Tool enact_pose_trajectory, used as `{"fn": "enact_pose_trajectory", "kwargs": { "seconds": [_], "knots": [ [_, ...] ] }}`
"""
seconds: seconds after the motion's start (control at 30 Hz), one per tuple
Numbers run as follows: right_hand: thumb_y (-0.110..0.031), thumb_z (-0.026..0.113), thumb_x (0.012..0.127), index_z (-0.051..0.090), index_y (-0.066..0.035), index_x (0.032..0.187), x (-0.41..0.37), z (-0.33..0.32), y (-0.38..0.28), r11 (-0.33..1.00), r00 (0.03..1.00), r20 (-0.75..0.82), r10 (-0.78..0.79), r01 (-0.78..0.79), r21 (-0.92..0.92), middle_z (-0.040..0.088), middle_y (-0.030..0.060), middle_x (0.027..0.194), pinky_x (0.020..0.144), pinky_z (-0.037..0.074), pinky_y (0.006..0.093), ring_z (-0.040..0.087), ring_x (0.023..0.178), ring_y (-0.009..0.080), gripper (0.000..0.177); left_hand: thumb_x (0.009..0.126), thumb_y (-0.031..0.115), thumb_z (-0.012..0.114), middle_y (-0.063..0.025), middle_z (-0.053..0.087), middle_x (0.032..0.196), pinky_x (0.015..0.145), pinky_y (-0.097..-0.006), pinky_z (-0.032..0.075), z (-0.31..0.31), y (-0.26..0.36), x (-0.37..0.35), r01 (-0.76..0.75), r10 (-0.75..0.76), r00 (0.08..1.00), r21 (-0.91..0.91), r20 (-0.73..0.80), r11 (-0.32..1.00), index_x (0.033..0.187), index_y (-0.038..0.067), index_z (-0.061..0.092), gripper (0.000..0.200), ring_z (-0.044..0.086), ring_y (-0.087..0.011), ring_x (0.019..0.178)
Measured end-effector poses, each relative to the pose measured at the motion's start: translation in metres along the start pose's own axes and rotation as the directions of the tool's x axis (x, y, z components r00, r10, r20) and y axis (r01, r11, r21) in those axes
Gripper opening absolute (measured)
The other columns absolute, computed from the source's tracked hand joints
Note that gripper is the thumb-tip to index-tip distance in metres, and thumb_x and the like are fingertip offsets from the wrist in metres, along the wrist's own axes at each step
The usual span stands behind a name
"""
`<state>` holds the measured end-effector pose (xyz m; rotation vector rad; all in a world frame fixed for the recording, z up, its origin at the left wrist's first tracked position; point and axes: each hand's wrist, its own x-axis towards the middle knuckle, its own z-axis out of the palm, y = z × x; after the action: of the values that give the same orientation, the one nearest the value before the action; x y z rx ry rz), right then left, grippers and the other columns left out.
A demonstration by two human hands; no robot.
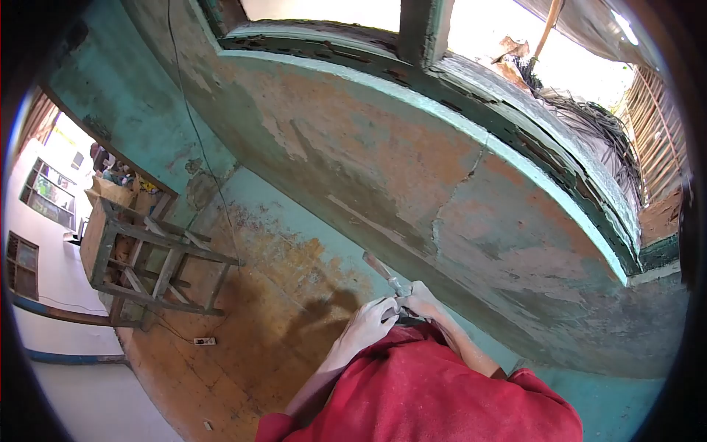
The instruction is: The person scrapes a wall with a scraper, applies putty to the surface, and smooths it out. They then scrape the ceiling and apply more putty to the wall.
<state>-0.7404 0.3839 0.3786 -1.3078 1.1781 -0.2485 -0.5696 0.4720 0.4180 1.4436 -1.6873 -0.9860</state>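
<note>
My two hands are close together just in front of my red shirt, both coated in pale dust. My right hand is closed around a dusty hand tool with a slim, brownish handle that points up and to the left. The tool's other end is hidden by my fingers, so its kind does not show. My left hand is beside it with curled fingers pressed together; whatever they pinch is too small to make out.
A wall with peeling paint runs below a worn window frame. On the left, a wooden stool lies tipped over. A power strip and a cord are on the stained floor; another cable hangs along the wall.
</note>
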Motion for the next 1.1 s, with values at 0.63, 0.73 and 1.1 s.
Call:
{"fn": "enact_pose_trajectory", "kwargs": {
  "seconds": [0.63,0.73,1.1],
  "knots": [
    [-0.018,0.07,0.086,0.072,-0.005,0.087,-0.021,-0.095,0.031,0.976,0.997,-0.052,-0.06,0.069,0.204,0.058,-0.0032,0.066,0.048,0.032,0.0255,0.044,0.052,0.0049,0.013,0.091,0.029,0.065,-0.0209,0.066,0.086,0.074,-0.0483,0.051,0.081,0.026,0.059,0.149,-0.149,0.989,0.043,0.01,0.988,0.1,0.002,0.065,0.028,0.065,-0.0421,0.082],
    [-0.031,0.071,0.089,0.072,-0.006,0.092,-0.014,-0.113,0.059,0.986,0.995,-0.084,-0.054,0.067,0.155,0.057,-0.004,0.064,0.046,0.03,0.0256,0.044,0.049,0.0049,0.025,0.095,0.027,0.064,-0.0196,0.063,0.074,0.067,-0.04,0.048,0.069,0.008,0.084,0.36,-0.437,0.844,-0.277,-0.31,0.891,0.09,-0.003,0.062,0.03,0.06,-0.0265,0.068],
    [-0.032,0.07,0.087,0.069,0.001,0.095,-0.037,-0.161,0.146,0.833,0.989,-0.075,0.13,-0.15,-0.533,0.068,0.0179,0.072,0.071,0.051,0.0412,0.068,0.072,0.0309,0.033,0.104,0.02,0.047,-0.0196,0.058,0.089,0.076,-0.0423,0.048,0.014,0.115,0.261,-0.306,0.092,0.431,-0.05,-0.898,0.951,0.108,-0.002,0.054,0.023,0.06,-0.0321,0.08]
  ]
}}
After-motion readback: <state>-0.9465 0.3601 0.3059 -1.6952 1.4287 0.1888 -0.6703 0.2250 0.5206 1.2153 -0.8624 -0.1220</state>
